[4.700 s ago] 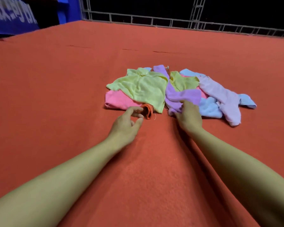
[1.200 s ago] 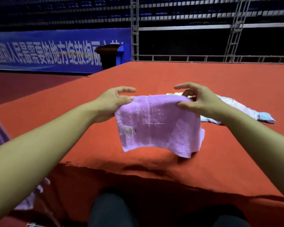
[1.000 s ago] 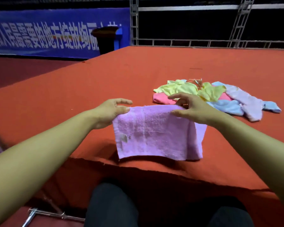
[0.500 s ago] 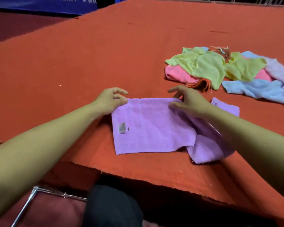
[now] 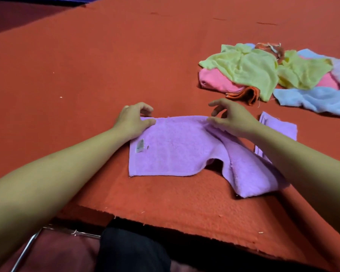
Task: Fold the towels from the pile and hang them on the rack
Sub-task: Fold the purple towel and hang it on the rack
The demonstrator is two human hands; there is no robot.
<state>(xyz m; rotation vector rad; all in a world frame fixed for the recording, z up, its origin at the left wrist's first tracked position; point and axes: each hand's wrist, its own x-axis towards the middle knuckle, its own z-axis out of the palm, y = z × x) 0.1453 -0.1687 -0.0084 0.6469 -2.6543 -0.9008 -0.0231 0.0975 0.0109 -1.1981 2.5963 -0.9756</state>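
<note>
A purple towel (image 5: 177, 148) with a small white label lies on the red felt table (image 5: 86, 75) near its front edge, its right part rumpled and doubled over. My left hand (image 5: 133, 122) pinches the towel's far left corner. My right hand (image 5: 232, 118) pinches the far edge further right, and my forearm covers part of the cloth. The pile of towels (image 5: 263, 73), yellow-green, pink, blue, orange and lilac, sits at the far right. No rack is visible.
The table's front edge (image 5: 165, 220) runs ragged just below the towel. A metal bar (image 5: 26, 250) shows below it at the lower left, beside my dark-clothed lap (image 5: 133, 252).
The purple towel, held up in the air a second ago, now lies on the table. Both hands stay on its far edge, and the view has tilted down.
</note>
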